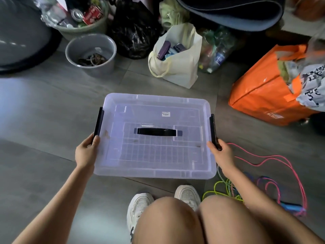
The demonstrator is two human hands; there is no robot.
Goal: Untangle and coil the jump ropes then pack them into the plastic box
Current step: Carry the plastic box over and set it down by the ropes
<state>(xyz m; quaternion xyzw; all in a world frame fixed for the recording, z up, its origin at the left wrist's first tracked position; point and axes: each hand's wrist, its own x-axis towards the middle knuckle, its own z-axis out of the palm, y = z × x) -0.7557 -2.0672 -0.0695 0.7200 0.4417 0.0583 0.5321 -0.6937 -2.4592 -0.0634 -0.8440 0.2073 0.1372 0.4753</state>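
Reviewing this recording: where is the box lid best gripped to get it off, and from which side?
Probably at the two black clips, left clip and right clip, on the short ends of the lid, coming in from each side. They stick out past the rim and seem to lock it; the left hand and right hand grip them.

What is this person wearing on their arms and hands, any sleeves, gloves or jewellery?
Nothing that shows. The left hand and right hand are bare, with no gloves, rings or watch visible, and both forearms are uncovered to the frame edge: no sleeves.
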